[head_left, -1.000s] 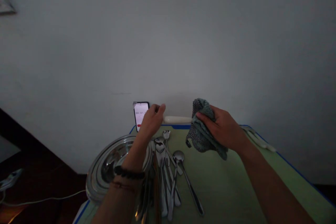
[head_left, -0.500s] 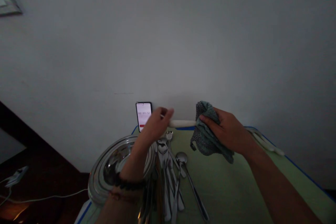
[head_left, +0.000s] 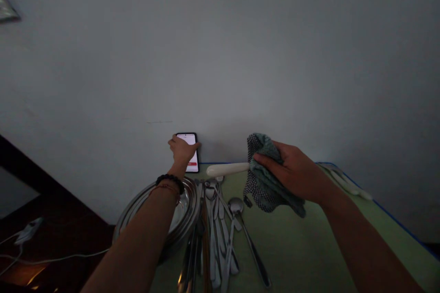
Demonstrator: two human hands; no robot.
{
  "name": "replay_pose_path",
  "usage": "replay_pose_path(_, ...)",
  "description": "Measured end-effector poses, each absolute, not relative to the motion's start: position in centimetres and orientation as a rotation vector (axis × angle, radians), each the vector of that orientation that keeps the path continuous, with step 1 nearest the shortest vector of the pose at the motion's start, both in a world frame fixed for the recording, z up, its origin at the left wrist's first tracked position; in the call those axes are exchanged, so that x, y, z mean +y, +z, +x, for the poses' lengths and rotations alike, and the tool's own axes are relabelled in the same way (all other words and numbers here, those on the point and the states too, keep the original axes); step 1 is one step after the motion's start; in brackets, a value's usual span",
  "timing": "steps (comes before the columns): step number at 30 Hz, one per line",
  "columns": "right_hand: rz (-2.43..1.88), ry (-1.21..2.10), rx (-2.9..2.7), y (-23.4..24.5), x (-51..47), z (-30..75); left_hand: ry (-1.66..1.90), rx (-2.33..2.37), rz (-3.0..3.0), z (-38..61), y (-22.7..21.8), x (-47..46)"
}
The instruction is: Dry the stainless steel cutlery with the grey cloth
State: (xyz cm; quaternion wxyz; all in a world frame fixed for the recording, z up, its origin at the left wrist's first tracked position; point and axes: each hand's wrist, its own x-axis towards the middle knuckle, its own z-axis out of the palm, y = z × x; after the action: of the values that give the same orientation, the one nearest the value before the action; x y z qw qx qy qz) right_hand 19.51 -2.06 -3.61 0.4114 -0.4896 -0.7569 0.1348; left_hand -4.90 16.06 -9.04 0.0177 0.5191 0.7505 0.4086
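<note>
My left hand (head_left: 184, 150) is in front of the upright phone (head_left: 193, 158), thumb and fingers spread across its width and hiding much of the lit screen. Whether it touches the phone I cannot tell. My right hand (head_left: 292, 169) is closed on a grey-green cloth (head_left: 268, 183) with a checked edge. From the cloth a smooth white handle (head_left: 228, 169) sticks out to the left; the rest of that utensil is hidden in the folds. Below lies a pile of metal cutlery (head_left: 218, 233), with a long-handled spoon (head_left: 236, 205) at its right side.
A shiny steel bowl (head_left: 192, 219) stands at the left of the green-topped table (head_left: 299, 247), partly behind my left forearm. White-handled utensils (head_left: 347, 183) lie along the far right edge. The wall (head_left: 240, 55) rises directly behind; a white cable (head_left: 68, 257) runs at lower left.
My left hand has moved left from beside the white handle's end to the phone, leaving the handle uncovered. The right hand still holds the cloth, slightly further left in view.
</note>
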Motion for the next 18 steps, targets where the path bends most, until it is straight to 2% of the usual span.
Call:
replay_pose_path(12,-1.191,0.391,-1.933,-3.3,-2.3,19.2,1.345,2.244,1.588,-4.7,-8.6,15.4)
replay_pose_path(18,-1.219,0.353,-1.929,-3.5,-2.1,19.3,1.487,2.171,1.446,-4.8,-6.8,14.7)
